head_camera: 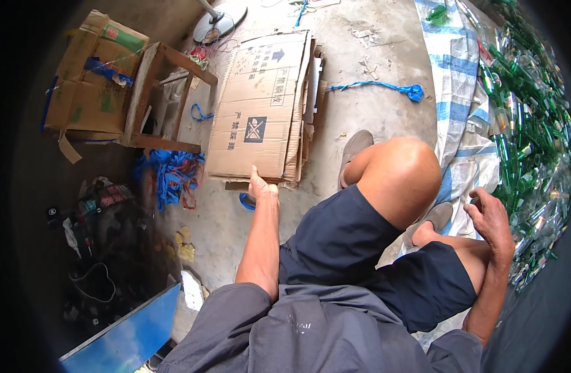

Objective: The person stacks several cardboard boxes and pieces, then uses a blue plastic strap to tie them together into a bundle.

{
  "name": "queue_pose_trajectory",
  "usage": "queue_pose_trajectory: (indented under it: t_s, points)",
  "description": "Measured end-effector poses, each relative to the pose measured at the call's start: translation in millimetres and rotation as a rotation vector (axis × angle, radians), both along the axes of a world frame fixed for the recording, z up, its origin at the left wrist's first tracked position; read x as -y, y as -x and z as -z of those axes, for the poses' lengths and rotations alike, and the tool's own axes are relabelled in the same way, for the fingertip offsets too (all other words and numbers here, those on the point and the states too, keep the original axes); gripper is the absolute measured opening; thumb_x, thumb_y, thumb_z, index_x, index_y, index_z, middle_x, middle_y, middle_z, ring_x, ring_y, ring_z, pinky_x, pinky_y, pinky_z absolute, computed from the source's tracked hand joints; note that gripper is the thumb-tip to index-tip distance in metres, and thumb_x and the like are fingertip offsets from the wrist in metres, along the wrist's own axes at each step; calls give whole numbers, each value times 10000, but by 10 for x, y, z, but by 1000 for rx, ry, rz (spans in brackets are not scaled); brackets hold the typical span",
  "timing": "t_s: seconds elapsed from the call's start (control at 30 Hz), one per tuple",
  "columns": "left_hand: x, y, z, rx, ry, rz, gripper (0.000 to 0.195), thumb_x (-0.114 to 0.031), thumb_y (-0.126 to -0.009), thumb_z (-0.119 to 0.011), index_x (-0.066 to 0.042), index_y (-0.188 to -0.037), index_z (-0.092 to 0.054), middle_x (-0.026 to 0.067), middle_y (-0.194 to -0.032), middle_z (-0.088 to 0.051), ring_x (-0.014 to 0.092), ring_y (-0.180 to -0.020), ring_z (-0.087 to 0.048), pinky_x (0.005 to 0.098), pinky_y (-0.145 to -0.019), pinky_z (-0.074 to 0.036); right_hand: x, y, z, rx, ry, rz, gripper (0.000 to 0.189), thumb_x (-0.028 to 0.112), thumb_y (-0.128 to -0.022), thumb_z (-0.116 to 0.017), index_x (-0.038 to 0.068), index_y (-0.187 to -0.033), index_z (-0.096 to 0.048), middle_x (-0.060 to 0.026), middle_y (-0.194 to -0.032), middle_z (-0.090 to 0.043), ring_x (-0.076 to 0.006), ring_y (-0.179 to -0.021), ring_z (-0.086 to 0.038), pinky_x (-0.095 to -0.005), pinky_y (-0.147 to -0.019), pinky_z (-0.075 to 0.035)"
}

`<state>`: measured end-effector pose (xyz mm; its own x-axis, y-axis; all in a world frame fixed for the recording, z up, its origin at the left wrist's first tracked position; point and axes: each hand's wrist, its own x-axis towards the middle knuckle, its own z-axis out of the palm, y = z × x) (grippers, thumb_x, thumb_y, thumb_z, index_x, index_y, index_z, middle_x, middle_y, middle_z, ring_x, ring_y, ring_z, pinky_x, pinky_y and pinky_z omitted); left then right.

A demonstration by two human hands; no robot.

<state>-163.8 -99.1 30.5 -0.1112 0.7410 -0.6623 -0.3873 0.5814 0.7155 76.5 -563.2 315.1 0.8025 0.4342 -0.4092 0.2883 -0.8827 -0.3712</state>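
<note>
A stack of flattened cardboard boxes [255, 107] lies on the concrete floor, its top sheet bearing printed writing and symbols. My left hand [263, 185] grips the near edge of the stack, thumb on top and the other fingers hidden beneath. Over by my right knee, my right hand [490, 219] hangs in the air with curled fingers apart and holds nothing. A blue plastic strip [376, 86] runs out from under the stack's right side and ends in a knot. On the left, a blue loop [201, 113] of the same kind pokes out.
A heap of green glass bottles [523, 140] covers the right side, beside a blue-and-white striped woven sheet [458, 107]. To the left stand a wooden stool frame [143, 93], another cardboard bundle [101, 79] and a pile of blue strips [173, 175]. A round pedestal base [220, 23] sits at the back.
</note>
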Motion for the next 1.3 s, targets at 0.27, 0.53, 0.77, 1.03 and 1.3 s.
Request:
queue_pose_trajectory:
  t_s: [0.27, 0.53, 0.77, 1.03, 1.3]
  points:
    - [-85, 180, 252, 70, 53, 75, 565, -131, -861, -760, 59, -1323, -496, 172, -1282, -584, 338, -1107, -603, 541, -918, -543, -31, -40, -27, -24, 8, 28, 264, 156, -839, -662, -3, -1042, -607, -175, -658, -594, -329, -611, -592, -421, -616, -461]
    - [-106, 188, 215, 35, 56, 80, 520, -100, -847, -773, 50, -1287, -539, 162, -1233, -614, 324, -1064, -625, 523, -911, -552, -9, -77, 11, -22, 14, 34, 286, 177, -835, -674, -3, -1047, -605, -172, -641, -575, -325, -605, -580, -428, -614, -455]
    - [-177, 271, 285, 37, 61, 87, 514, -105, -846, -776, 47, -1276, -540, 158, -1229, -615, 324, -1059, -626, 520, -902, -557, -111, -87, 19, -25, 22, 27, 294, 182, -832, -666, -6, -1050, -607, -177, -666, -592, -319, -617, -584, -426, -628, -467]
    - [-74, 224, 74, -6, 87, 169, 542, -156, -875, -757, 53, -1302, -497, 178, -1265, -580, 352, -1073, -621, 558, -874, -565, -206, -112, 35, -38, 63, 16, 291, 182, -832, -669, -5, -1047, -608, -174, -704, -614, -308, -652, -606, -413, -653, -485]
    - [-165, 327, 134, -53, 81, 179, 551, -184, -876, -762, 49, -1301, -501, 179, -1251, -586, 351, -1056, -627, 551, -842, -580, -263, -111, 40, -59, 60, 10, 281, 175, -839, -669, -8, -1045, -611, -173, -701, -619, -307, -656, -612, -413, -661, -488]
